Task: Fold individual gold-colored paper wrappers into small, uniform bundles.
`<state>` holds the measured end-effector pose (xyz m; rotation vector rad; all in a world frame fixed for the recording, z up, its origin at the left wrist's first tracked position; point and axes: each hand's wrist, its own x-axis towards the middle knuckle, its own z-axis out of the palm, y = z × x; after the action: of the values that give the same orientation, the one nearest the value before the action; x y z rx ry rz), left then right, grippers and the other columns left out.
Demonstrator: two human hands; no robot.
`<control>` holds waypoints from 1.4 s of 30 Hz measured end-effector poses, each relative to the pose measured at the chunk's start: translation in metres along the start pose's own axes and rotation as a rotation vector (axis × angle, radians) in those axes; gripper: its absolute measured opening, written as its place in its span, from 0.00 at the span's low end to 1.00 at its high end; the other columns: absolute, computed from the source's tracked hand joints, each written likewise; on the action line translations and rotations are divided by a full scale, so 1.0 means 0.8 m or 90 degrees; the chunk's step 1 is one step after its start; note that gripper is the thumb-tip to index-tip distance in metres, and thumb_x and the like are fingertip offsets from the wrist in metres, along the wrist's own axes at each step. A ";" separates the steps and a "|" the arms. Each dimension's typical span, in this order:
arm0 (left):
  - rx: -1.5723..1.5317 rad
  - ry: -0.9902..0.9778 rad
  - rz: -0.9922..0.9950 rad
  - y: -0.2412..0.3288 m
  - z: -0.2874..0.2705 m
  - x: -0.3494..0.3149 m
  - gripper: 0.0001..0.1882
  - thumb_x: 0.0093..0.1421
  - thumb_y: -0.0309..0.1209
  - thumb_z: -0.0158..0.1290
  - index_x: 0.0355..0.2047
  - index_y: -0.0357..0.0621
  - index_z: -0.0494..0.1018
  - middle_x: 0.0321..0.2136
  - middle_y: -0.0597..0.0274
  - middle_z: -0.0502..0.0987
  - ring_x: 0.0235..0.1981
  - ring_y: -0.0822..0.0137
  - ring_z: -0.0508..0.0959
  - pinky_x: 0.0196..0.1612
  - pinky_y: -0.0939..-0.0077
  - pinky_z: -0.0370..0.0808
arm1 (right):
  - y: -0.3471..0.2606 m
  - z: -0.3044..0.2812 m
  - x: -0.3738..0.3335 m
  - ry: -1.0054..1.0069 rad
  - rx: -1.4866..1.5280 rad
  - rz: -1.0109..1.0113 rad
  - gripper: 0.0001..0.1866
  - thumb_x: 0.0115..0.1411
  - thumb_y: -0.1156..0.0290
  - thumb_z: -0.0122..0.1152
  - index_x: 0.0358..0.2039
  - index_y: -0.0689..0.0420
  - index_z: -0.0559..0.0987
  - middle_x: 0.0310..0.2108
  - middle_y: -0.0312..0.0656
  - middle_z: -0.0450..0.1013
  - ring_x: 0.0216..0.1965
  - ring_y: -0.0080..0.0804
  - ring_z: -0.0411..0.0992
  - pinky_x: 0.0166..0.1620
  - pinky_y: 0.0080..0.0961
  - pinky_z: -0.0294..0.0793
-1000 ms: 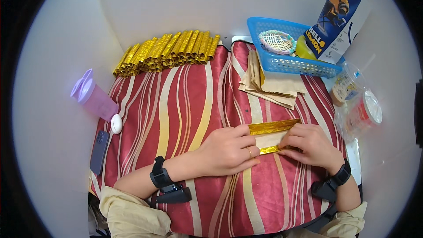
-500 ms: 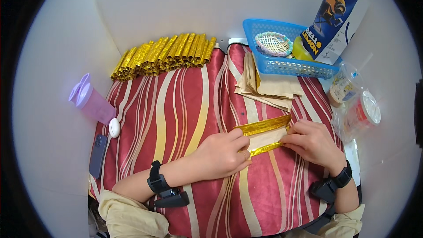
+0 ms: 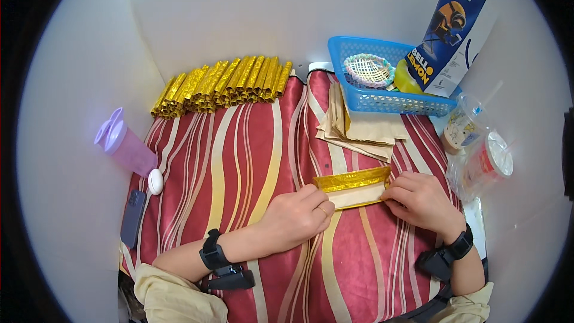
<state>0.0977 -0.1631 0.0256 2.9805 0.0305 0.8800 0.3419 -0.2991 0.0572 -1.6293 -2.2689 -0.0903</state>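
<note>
A sheet of gold foil paper (image 3: 357, 195) lies on the cloth in front of me, its pale inner side up and its far edge folded up. My left hand (image 3: 302, 214) pinches its left end, and a ring shows on one finger. At the opposite end, the fingers of my right hand (image 3: 418, 200) are closed on the near right corner. Beyond the sheet is a loose stack of pale brown paper (image 3: 373, 131). A pile of rolled gold paper tubes (image 3: 221, 87) rests at the far left.
A blue plastic basket (image 3: 400, 105) at the far right holds a small woven basket (image 3: 368, 72) and a printed paper bag (image 3: 443, 39). Plastic cups (image 3: 485, 158) stand along the right wall. At left are a purple tumbler (image 3: 133, 151), a white oval case (image 3: 155, 182) and a phone (image 3: 133, 218).
The gold strip along the sheet's near edge looks narrower now, with more pale inside showing. My left hand has shifted slightly left and down. The whole view has tilted a little.
</note>
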 end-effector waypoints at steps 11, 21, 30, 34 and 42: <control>-0.317 -0.020 -0.308 0.024 -0.001 0.004 0.06 0.53 0.25 0.59 0.32 0.40 0.75 0.25 0.57 0.74 0.27 0.58 0.76 0.30 0.69 0.74 | 0.027 -0.006 -0.007 -0.089 0.279 0.171 0.08 0.55 0.70 0.64 0.32 0.60 0.76 0.28 0.45 0.74 0.32 0.43 0.73 0.36 0.33 0.72; -0.276 0.041 -0.263 0.020 0.006 -0.001 0.04 0.55 0.23 0.57 0.31 0.38 0.74 0.24 0.56 0.73 0.25 0.58 0.77 0.28 0.68 0.74 | 0.009 -0.001 -0.003 -0.068 0.319 0.318 0.07 0.54 0.74 0.64 0.30 0.63 0.75 0.25 0.47 0.74 0.28 0.40 0.75 0.32 0.32 0.73; -0.301 0.006 -0.316 0.017 0.010 0.002 0.06 0.54 0.22 0.58 0.29 0.36 0.72 0.24 0.57 0.73 0.24 0.64 0.77 0.28 0.73 0.76 | 0.005 -0.001 -0.002 -0.061 0.275 0.320 0.07 0.54 0.73 0.64 0.30 0.61 0.75 0.26 0.48 0.74 0.30 0.45 0.74 0.33 0.37 0.72; -0.279 -0.001 -0.304 0.014 0.013 0.002 0.07 0.54 0.22 0.58 0.30 0.36 0.71 0.23 0.57 0.72 0.24 0.64 0.77 0.28 0.72 0.76 | -0.002 -0.001 -0.002 -0.050 0.229 0.299 0.08 0.55 0.73 0.63 0.31 0.61 0.74 0.27 0.48 0.73 0.31 0.47 0.73 0.34 0.39 0.71; -0.189 -0.187 -0.266 0.021 0.004 0.004 0.08 0.58 0.30 0.57 0.38 0.45 0.74 0.34 0.61 0.66 0.28 0.66 0.75 0.25 0.71 0.74 | -0.027 -0.007 0.004 -0.009 -0.064 0.134 0.09 0.48 0.74 0.63 0.32 0.57 0.75 0.30 0.41 0.71 0.35 0.39 0.72 0.34 0.33 0.73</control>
<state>0.1022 -0.1796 0.0253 2.6432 0.4527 0.3610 0.3220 -0.3047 0.0667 -1.9169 -2.1189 -0.1432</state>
